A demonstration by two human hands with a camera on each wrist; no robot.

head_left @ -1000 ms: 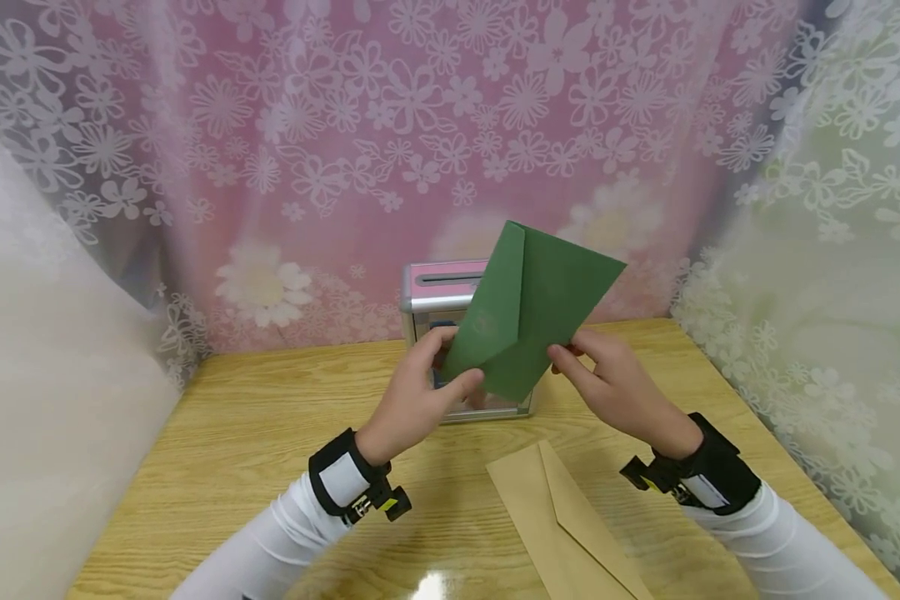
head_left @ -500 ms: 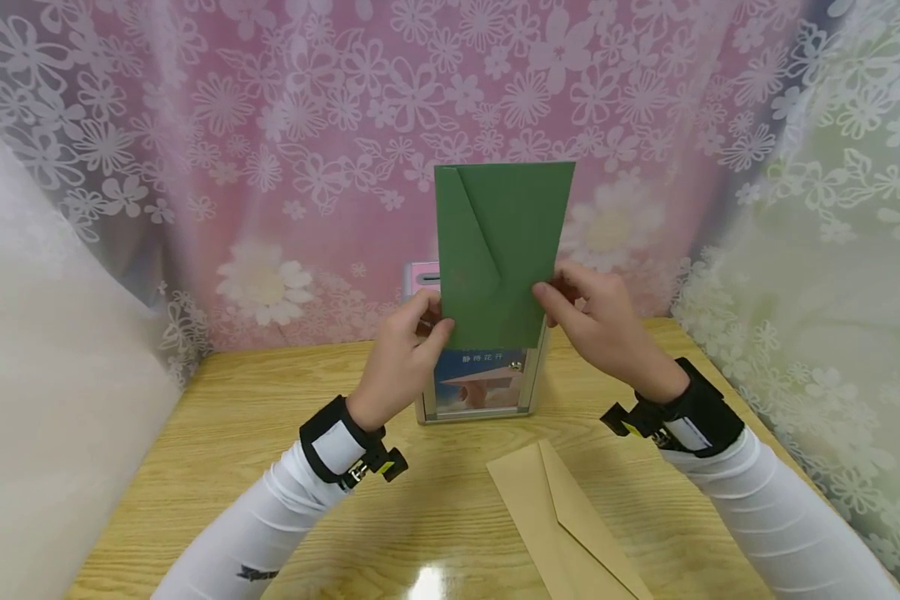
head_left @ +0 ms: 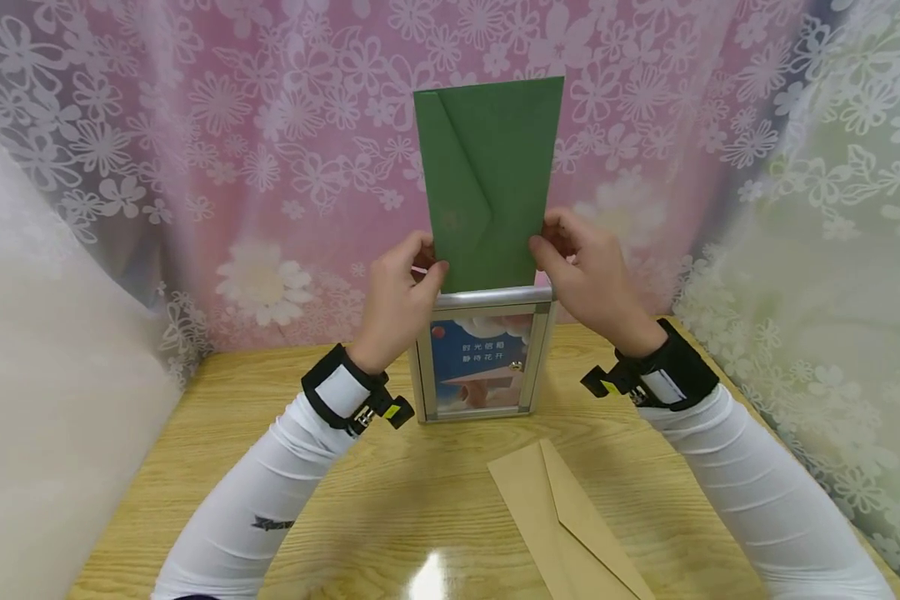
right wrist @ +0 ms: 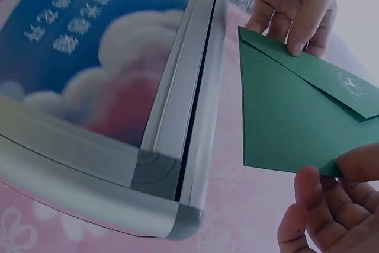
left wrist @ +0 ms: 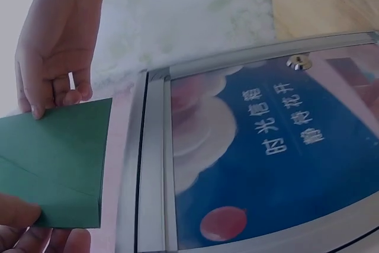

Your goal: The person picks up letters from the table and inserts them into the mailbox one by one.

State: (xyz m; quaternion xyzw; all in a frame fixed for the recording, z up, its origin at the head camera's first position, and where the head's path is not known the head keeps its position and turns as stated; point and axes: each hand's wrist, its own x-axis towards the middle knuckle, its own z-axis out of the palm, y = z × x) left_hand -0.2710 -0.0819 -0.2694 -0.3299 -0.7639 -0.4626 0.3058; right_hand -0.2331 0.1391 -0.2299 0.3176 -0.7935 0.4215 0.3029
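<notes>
Over the box (head_left: 480, 358) near the counter's (head_left: 270, 467) back edge, the green envelope (head_left: 489, 179) is being pinched in the grip of the left hand (head_left: 399, 307) and right hand (head_left: 594, 275), with bending being risked by crooked pushing.

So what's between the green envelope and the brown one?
In the head view, the box with the picture front, then a bare strip of table, lie between the green envelope and the brown envelope.
</notes>
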